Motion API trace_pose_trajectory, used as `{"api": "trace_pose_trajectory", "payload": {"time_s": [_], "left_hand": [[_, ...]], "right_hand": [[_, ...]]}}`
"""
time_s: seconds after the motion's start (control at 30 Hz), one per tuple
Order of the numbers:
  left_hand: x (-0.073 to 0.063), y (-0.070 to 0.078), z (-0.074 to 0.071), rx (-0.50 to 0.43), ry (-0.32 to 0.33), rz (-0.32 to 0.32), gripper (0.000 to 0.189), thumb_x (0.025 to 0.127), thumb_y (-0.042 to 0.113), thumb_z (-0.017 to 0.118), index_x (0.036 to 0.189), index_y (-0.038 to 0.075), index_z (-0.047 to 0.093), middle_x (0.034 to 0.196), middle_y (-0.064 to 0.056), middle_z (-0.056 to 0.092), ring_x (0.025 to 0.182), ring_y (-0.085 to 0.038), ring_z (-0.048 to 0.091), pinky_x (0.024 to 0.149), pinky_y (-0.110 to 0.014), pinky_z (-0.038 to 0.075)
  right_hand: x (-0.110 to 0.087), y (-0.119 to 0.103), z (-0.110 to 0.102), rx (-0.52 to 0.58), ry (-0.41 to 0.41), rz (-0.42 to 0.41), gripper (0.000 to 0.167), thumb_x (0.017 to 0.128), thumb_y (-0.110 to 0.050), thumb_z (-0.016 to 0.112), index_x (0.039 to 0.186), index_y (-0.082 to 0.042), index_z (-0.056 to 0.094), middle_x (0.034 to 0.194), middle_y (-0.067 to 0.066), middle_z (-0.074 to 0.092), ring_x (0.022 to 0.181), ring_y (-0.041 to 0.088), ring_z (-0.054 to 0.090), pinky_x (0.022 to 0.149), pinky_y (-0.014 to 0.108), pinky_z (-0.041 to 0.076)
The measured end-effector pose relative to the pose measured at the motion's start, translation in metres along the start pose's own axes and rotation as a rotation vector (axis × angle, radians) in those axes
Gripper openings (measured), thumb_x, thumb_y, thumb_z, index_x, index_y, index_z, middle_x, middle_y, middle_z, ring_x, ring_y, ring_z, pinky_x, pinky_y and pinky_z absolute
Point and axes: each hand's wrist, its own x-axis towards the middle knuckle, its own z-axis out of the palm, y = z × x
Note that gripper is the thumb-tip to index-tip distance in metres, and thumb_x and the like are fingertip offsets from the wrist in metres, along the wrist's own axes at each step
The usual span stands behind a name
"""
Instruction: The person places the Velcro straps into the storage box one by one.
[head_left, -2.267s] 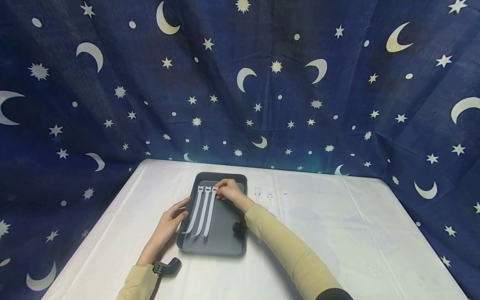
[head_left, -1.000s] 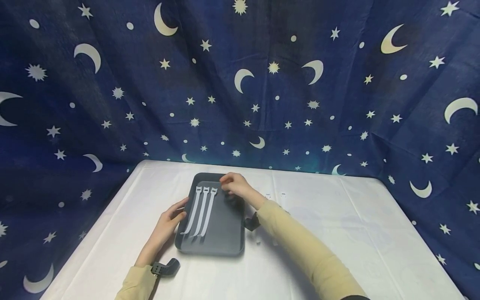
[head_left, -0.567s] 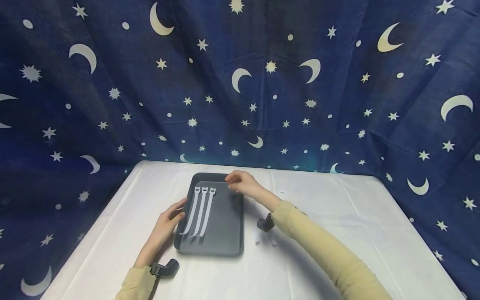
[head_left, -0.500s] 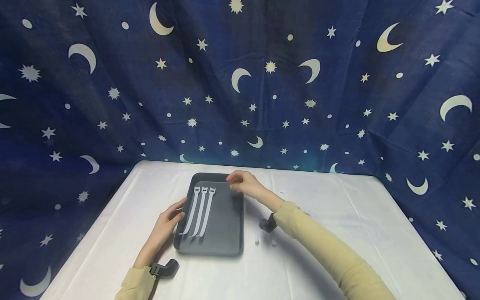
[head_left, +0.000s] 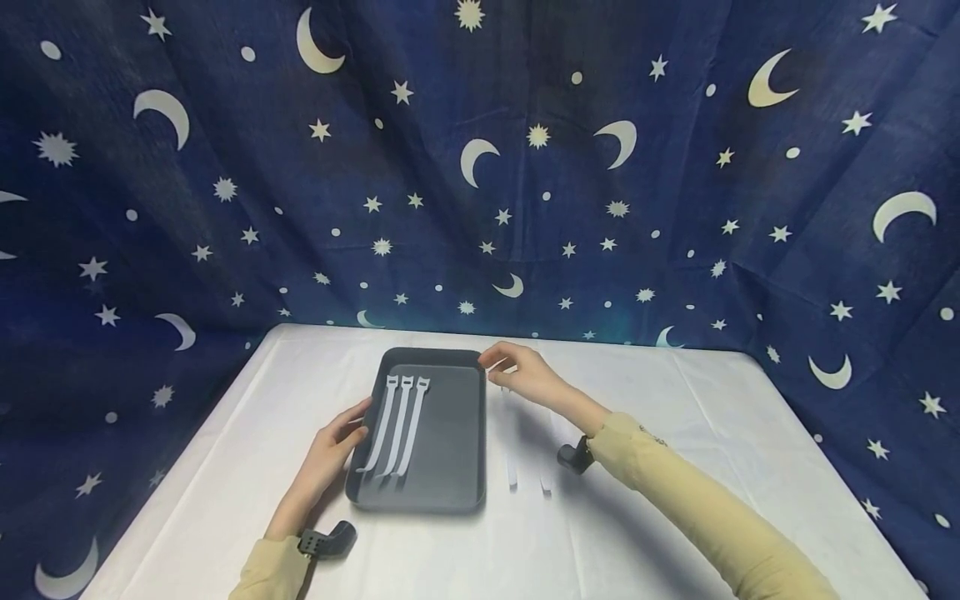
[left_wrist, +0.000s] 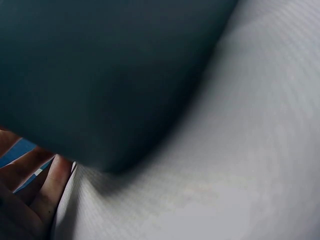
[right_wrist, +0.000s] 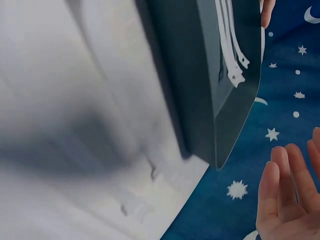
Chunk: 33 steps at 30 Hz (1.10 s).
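A dark grey tray (head_left: 450,433) carries three white hook-and-loop cable ties (head_left: 408,421), side by side in its left half, slotted heads at the far end. My left hand (head_left: 328,454) rests against the tray's left side, thumb and fingertips touching the rim; the left wrist view shows some of its fingers (left_wrist: 57,180) beside the blurred tray wall. Just beyond the tray's far right corner, my right hand (head_left: 528,375) hovers above the table, fingers slightly bent. In the right wrist view those fingers (right_wrist: 295,175) are spread with nothing between them.
More white ties lie right of the tray: one tie (head_left: 512,467) close to it and another tie (head_left: 545,479) further right, both partly hidden by the right hand and arm. White cloth (head_left: 420,550) covers the table. A blue moon-and-star curtain (head_left: 480,167) hangs behind.
My right hand has let go of the third tie in the tray, then lifted and moved right, past the tray's rim. The left hand stays at the tray's left side.
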Motion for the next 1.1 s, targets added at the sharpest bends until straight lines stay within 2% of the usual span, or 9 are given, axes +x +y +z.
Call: {"api": "trace_pose_trajectory", "payload": {"time_s": [0.17, 0.37, 0.6, 1.1], "left_hand": [[-0.001, 0.000, 0.001, -0.005, -0.004, 0.000, 0.048, 0.100, 0.021, 0.048, 0.147, 0.023, 0.040, 0.154, -0.009, 0.037, 0.139, -0.039, 0.039, 0.115, -0.062, 0.028], [-0.001, 0.000, 0.001, -0.005, -0.006, 0.003, 0.048, 0.100, 0.023, 0.048, 0.147, 0.023, 0.039, 0.155, -0.010, 0.037, 0.139, -0.039, 0.039, 0.115, -0.062, 0.028], [-0.001, -0.001, 0.000, -0.006, -0.009, 0.014, 0.049, 0.100, 0.022, 0.048, 0.148, 0.022, 0.037, 0.155, -0.011, 0.036, 0.138, -0.039, 0.040, 0.115, -0.062, 0.028], [-0.002, -0.001, 0.001, -0.013, 0.000, 0.004, 0.048, 0.099, 0.022, 0.049, 0.147, 0.024, 0.040, 0.154, -0.010, 0.038, 0.138, -0.038, 0.040, 0.114, -0.062, 0.029]], "right_hand": [[-0.012, 0.009, -0.012, -0.034, 0.016, -0.008, 0.025, 0.089, -0.006, 0.060, 0.114, -0.007, 0.063, 0.117, 0.014, 0.066, 0.105, 0.028, 0.064, 0.083, 0.037, 0.057], [-0.022, 0.022, -0.022, -0.044, 0.033, 0.003, 0.024, 0.090, -0.006, 0.060, 0.113, -0.009, 0.064, 0.117, 0.013, 0.066, 0.105, 0.027, 0.064, 0.079, 0.034, 0.057], [-0.033, 0.040, -0.034, -0.039, 0.055, 0.020, 0.026, 0.090, -0.005, 0.060, 0.115, -0.005, 0.062, 0.118, 0.017, 0.064, 0.105, 0.030, 0.064, 0.083, 0.038, 0.057], [-0.043, 0.083, -0.051, -0.089, 0.139, 0.073, 0.024, 0.089, -0.004, 0.060, 0.113, -0.002, 0.062, 0.114, 0.020, 0.066, 0.104, 0.034, 0.063, 0.087, 0.046, 0.055]]}}
